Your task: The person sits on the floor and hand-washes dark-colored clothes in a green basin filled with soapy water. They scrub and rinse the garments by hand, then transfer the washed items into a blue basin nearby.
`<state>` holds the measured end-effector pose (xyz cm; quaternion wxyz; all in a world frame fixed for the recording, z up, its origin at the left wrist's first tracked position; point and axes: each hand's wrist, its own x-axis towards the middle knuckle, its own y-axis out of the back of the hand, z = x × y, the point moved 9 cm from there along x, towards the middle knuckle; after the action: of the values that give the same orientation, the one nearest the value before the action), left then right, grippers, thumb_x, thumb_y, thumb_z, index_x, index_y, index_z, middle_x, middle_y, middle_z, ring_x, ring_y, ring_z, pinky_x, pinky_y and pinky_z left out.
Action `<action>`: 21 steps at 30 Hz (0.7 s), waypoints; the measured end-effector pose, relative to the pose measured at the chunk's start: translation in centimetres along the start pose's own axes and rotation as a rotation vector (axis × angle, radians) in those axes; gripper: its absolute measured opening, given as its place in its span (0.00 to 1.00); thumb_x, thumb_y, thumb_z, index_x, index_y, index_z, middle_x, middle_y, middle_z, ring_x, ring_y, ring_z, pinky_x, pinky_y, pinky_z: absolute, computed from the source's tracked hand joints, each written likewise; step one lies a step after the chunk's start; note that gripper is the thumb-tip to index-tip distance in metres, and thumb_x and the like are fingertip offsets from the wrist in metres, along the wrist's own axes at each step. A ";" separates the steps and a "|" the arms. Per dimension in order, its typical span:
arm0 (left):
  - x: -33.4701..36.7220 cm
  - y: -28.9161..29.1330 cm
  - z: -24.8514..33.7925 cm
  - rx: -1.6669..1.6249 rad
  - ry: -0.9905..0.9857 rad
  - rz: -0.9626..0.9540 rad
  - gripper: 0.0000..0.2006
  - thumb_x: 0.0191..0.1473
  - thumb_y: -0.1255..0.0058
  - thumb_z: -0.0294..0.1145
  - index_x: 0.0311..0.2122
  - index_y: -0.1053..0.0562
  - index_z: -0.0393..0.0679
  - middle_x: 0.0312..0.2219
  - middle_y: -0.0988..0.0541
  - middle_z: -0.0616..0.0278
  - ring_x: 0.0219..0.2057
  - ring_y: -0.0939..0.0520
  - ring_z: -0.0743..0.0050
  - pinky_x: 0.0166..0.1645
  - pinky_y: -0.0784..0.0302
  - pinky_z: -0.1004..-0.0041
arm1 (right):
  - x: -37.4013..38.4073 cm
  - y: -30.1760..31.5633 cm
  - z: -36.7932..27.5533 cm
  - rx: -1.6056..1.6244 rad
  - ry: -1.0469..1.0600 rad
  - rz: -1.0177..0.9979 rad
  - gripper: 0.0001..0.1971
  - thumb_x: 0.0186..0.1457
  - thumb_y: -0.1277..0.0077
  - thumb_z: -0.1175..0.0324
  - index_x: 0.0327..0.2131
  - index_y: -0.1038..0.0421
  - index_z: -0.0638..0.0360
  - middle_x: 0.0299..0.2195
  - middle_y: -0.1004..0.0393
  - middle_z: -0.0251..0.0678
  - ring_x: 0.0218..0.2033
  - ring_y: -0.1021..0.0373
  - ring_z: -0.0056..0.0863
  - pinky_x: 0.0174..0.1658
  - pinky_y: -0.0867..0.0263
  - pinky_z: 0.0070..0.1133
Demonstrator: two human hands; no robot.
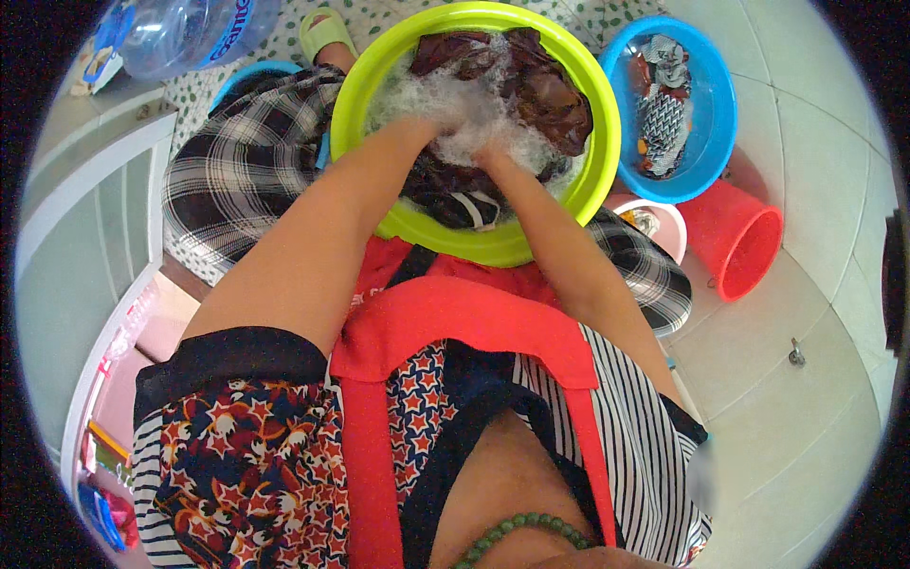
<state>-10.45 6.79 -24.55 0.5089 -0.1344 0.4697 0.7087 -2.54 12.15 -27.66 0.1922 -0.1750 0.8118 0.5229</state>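
Observation:
A lime-green basin [607,123] stands before me, full of white suds [417,100] and wet dark clothes. My left hand [440,126] reaches into the foam near the middle of the basin. Close beside it, my right hand [488,152] is also sunk in the suds. Foam covers the fingers of both, so what they grip, if anything, is hidden. Dark brown wet cloth [550,100] bulges above the water on the far right side. Nearer to me, a black piece of clothing with a white strip [474,211] lies in the basin.
To the right sits a blue basin [725,114] holding patterned cloth in water. A red bucket [749,251] lies tipped beside a pale pink container [668,223]. A large clear bottle [185,43] stands far left, above a white-framed glass panel [147,180]. Tiled wall bounds the right.

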 end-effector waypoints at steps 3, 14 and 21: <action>1.9 1.6 -0.6 0.051 0.045 0.034 0.17 0.53 0.59 0.41 0.42 0.26 0.43 0.43 0.25 0.48 0.44 0.25 0.50 0.49 0.32 0.57 | -0.5 7.9 -1.8 0.060 0.003 -0.047 0.28 0.48 0.48 0.56 0.53 0.37 0.56 0.49 0.33 0.49 0.50 0.36 0.44 0.53 0.42 0.34; -8.1 13.7 4.2 -0.199 0.051 0.369 0.31 0.49 0.57 0.64 0.43 0.25 0.44 0.40 0.25 0.48 0.42 0.25 0.52 0.48 0.31 0.58 | -11.2 23.2 -11.8 0.347 0.270 0.520 0.31 0.36 0.39 0.52 0.45 0.33 0.55 0.42 0.32 0.45 0.44 0.33 0.44 0.47 0.36 0.35; -18.6 7.1 8.0 0.086 0.052 0.963 0.17 0.49 0.52 0.44 0.45 0.29 0.53 0.53 0.38 0.58 0.52 0.39 0.43 0.50 0.42 0.44 | -13.3 17.8 -9.9 0.101 0.170 0.434 0.44 0.35 0.38 0.52 0.56 0.48 0.52 0.57 0.49 0.42 0.58 0.50 0.45 0.51 0.44 0.44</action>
<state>-5.89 1.84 -4.20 0.1162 0.1019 0.5198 0.8402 -0.94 11.19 -3.42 0.0147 -0.0298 0.8688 0.4941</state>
